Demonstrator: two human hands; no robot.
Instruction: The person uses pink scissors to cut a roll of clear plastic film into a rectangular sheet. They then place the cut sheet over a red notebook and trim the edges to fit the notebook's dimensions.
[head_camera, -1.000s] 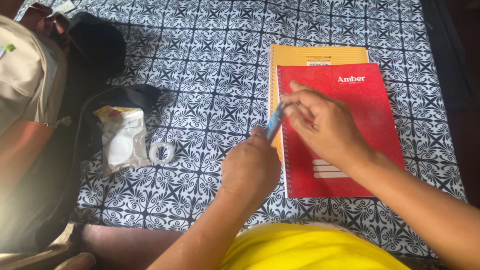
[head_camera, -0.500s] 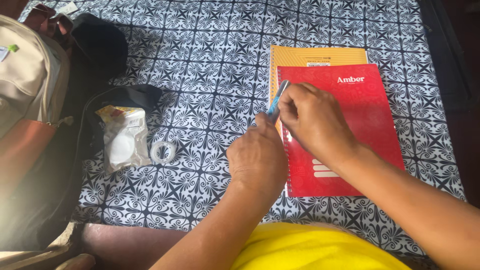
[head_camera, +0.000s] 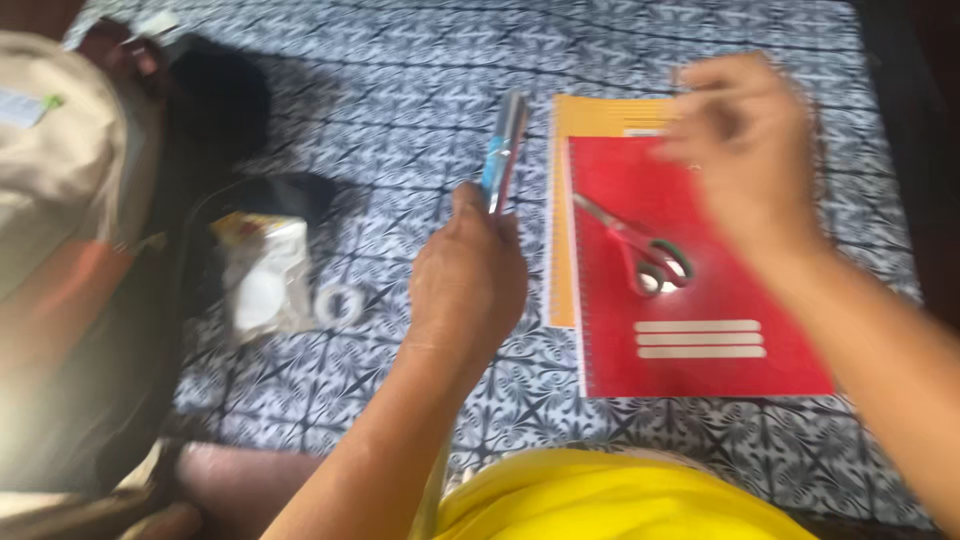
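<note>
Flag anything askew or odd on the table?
Nothing damaged or spilled. The scissors lie at a slant on the red notebook, which sits offset over the yellow notebook. The left hand holds up a blue-and-clear packet; the right hand is motion-blurred.

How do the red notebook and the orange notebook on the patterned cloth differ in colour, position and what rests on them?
The red notebook lies on top; the orange notebook sits beneath, showing only its left and top edges. The red notebook carries scissors; nothing shows on the orange notebook's visible strip. The red one reaches nearer the person. Both lie flat, edges parallel.
</note>
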